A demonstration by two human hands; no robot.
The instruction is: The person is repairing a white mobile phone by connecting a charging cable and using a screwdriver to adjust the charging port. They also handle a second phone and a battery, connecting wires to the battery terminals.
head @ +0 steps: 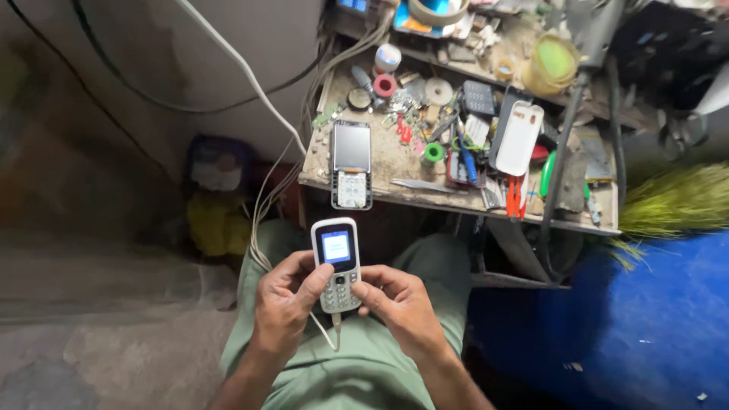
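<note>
My left hand (pixel 285 304) grips white keypad phone (pixel 337 264) over my lap, thumb on keys | phone: screen lit, cable (pixel 332 334) plugged in its bottom end | my right hand (pixel 399 300) clamps its right edge | workbench (pixel 380 163) above: opened phone (pixel 351 164), white back cover (pixel 519 138).

Cluttered workbench (pixel 380 163) bearing opened phone (pixel 351 165)

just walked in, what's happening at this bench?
A seated person holds a small white keypad phone in both hands over their lap. Its screen is lit and a cable is plugged into its bottom end. The left hand and right hand grip its lower half. A second, opened phone lies on the edge of the cluttered workbench.
</note>
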